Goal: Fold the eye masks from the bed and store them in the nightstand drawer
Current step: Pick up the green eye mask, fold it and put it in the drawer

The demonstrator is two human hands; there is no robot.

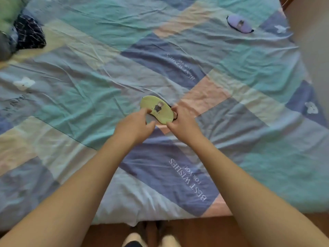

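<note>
A yellow-green eye mask [157, 109] with a small bear print lies on the patchwork bed sheet [89, 97] in the middle of the bed. My left hand [136, 124] pinches its near-left edge. My right hand [183, 122] grips its right end, where the black strap shows. A second, lavender eye mask [239, 24] with a black rim lies flat at the far right of the bed, away from both hands. No nightstand or drawer is in view.
A dark patterned cloth [29, 32] and a green pillow [8, 13] sit at the far left corner. The bed's near edge meets a wooden floor [204, 232], where my slippers [151, 241] show. A pale blurred surface [313, 50] rises at the right.
</note>
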